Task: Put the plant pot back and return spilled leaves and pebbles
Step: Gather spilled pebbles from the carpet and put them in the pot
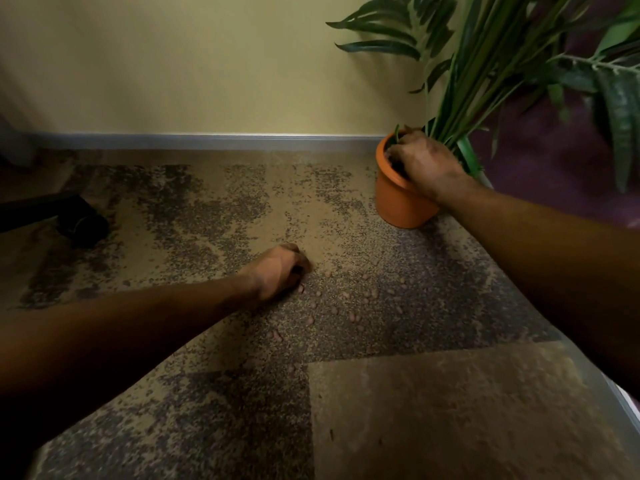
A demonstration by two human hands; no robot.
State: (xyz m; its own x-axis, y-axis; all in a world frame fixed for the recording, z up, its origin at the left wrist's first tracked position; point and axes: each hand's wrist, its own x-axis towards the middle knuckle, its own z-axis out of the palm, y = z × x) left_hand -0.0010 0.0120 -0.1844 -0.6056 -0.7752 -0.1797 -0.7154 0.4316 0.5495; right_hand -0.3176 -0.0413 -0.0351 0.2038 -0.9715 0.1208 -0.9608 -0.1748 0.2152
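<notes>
An orange plant pot [398, 199] stands upright on the carpet in the corner by the wall, with long green leaves [491, 64] rising from it. My right hand [424, 161] rests over the pot's mouth at the base of the stems, fingers curled down inside; what it holds is hidden. My left hand [282, 270] is down on the carpet, fingers closed around small pebbles. Several light brown pebbles [349, 306] lie scattered on the carpet to the right of and below that hand.
A black chair caster and leg [81, 220] sit at the left. A grey skirting board [207, 140] runs under the yellow wall. A purple surface [554, 161] stands right of the pot. The patterned carpet [433, 410] fills the foreground.
</notes>
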